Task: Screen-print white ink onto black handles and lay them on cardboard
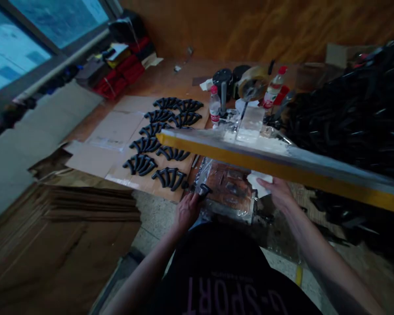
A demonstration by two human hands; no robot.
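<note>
My left hand (pixel 188 211) is closed around a black curved tube-like piece (pixel 204 190) at the table's front edge. Between thumb and fingers, my right hand (pixel 279 190) grips a white cloth or paper wipe (pixel 260 185); which of the two it is I cannot tell. Clear plastic film (pixel 231 209) covers the worktop between my hands. To the left, several fanned rows of similar black curved pieces (pixel 141 165) lie on flat cardboard (pixel 116 116). A large tangled heap of black parts (pixel 351 100) rises on the right.
A long yellow-edged bar (pixel 276 164) crosses the view above the worktop, hiding part of it. Behind it stand two red-capped bottles (pixel 214 105), a tape roll (pixel 254 83) and black containers (pixel 222 81). Stacked cardboard (pixel 92 205) sits at left, red bundles (pixel 121 78) by the window.
</note>
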